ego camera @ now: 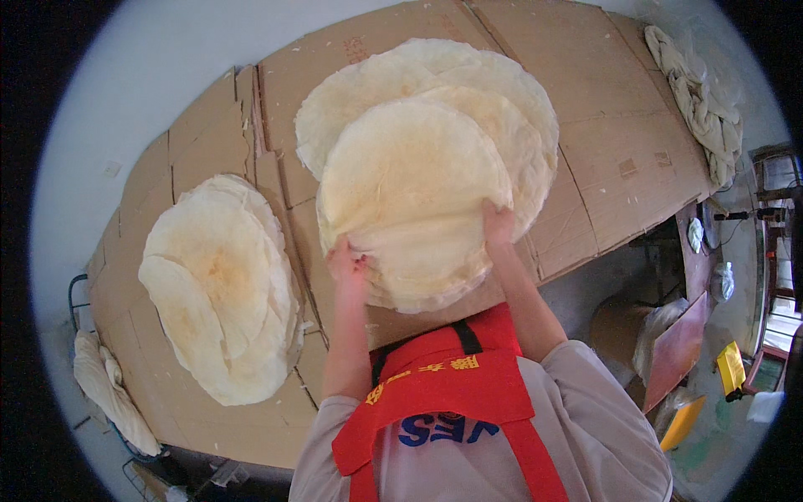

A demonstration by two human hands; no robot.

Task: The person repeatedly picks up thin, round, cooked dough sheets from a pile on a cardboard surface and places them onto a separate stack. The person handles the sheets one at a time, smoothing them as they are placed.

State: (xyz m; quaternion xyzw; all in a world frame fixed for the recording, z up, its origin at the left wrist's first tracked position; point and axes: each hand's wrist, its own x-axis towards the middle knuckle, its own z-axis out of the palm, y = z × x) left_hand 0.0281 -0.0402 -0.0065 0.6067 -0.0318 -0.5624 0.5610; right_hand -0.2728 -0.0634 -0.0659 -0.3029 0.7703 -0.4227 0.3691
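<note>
In front of me lies a broad pile of thin, round, pale flatbreads (326,113), several layers deep with uneven edges. On its near part rests a smaller round flatbread (414,157), faintly browned in the middle. My left hand (344,258) pinches this sheet at its lower left edge, the fingers slightly blurred. At the right edge, my right hand (499,224) grips the same sheet. A crease runs across the bread between both hands, and more stacked layers show below it. A second stack of flatbreads (219,301) sits to the left, with a folded sheet on top.
Flattened cardboard (627,169) covers the large table, with seams and raised edges. Bundled cloth (699,103) lies at the far right end, and another cloth (110,395) hangs at the left. Leaning boards (677,354) stand below on the right, near a window (781,314).
</note>
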